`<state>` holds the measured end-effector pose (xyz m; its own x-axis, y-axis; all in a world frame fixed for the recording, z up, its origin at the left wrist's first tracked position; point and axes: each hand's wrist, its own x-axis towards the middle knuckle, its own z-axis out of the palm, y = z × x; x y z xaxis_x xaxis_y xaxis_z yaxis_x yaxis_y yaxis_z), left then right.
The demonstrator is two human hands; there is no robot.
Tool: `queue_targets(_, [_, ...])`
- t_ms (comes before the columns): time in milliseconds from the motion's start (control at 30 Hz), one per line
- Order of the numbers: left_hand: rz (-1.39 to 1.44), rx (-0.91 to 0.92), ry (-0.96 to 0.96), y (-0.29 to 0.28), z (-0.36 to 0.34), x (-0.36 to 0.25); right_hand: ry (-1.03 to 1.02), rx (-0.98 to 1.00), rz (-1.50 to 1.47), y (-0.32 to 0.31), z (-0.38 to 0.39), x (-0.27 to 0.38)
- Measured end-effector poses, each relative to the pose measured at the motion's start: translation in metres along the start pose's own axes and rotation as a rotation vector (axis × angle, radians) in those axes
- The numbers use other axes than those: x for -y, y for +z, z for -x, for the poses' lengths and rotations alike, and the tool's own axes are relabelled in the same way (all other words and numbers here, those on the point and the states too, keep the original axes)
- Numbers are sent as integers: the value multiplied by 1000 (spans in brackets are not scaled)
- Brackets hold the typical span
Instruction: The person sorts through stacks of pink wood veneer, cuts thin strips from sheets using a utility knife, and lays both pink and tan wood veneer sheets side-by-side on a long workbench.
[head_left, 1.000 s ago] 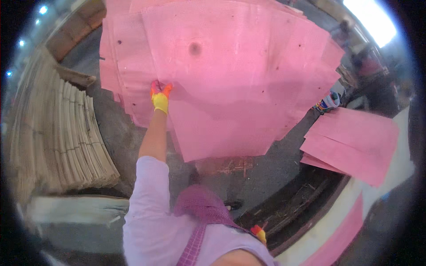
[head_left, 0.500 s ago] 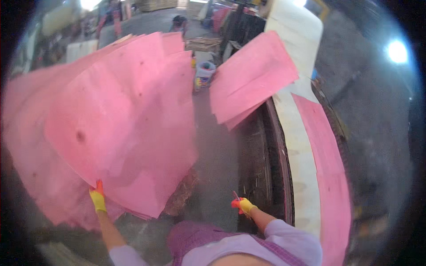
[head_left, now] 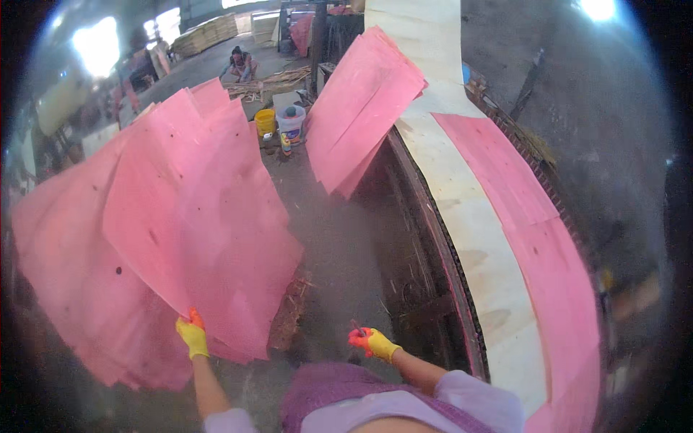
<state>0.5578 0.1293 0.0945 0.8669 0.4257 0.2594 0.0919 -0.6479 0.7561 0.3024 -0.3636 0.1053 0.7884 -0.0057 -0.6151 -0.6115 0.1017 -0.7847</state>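
Observation:
My left hand [head_left: 193, 333], in a yellow glove with orange fingers, pinches the near corner of a thin pink sheet [head_left: 148, 224], lifting it a little from the broad fanned pile of pink sheets [head_left: 238, 231]. My right hand [head_left: 369, 341], gloved the same way, is closed on a small thin tool [head_left: 354, 326] over the dark floor, left of a long pale board strip [head_left: 462, 187]. More pink sheets [head_left: 541, 267] lie along that strip. A smaller stack of pink sheets [head_left: 364, 94] rests across its far part.
Ahead are a yellow bucket [head_left: 265, 122], a white bucket [head_left: 290, 123] and small containers. A person [head_left: 242, 65] squats farther back near scattered wood strips [head_left: 274, 85]. Stacked pale sheets [head_left: 206, 35] stand behind. A dark frame edge [head_left: 440, 267] borders the pale strip.
My view has swung right and up, bringing the buckets, squatting person and pale strip into sight. My left hand has raised the sheet's near edge; my right hand has come up into view.

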Motion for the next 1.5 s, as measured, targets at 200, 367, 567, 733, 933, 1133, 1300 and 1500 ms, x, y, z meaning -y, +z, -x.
queue_targets(200, [-16,61,69,40,82,-105,-33,76,-121,21,15,0])
queue_targets(367, [-73,-104,520,60,146,-134,-134,94,-138,45,3,10])
queue_targets(567, [57,380,521,79,200,-173,-265,53,-41,63,-48,-16])
queue_targets(733, [175,455,657,101,160,-238,-532,-269,25,109,-119,-12])
queue_targets(933, [827,594,488,191,121,-319,-459,-870,71,93,-116,95])
queue_targets(1133, [780,969,678,149,120,-501,-557,-1012,-352,65,-109,177])
queue_targets(1300, [1034,731,1685,133,279,-613,-829,-929,-839,-37,-7,154])
queue_targets(1500, [1003,1160,1970,48,476,-576,-976,-1166,-1343,-43,76,27])
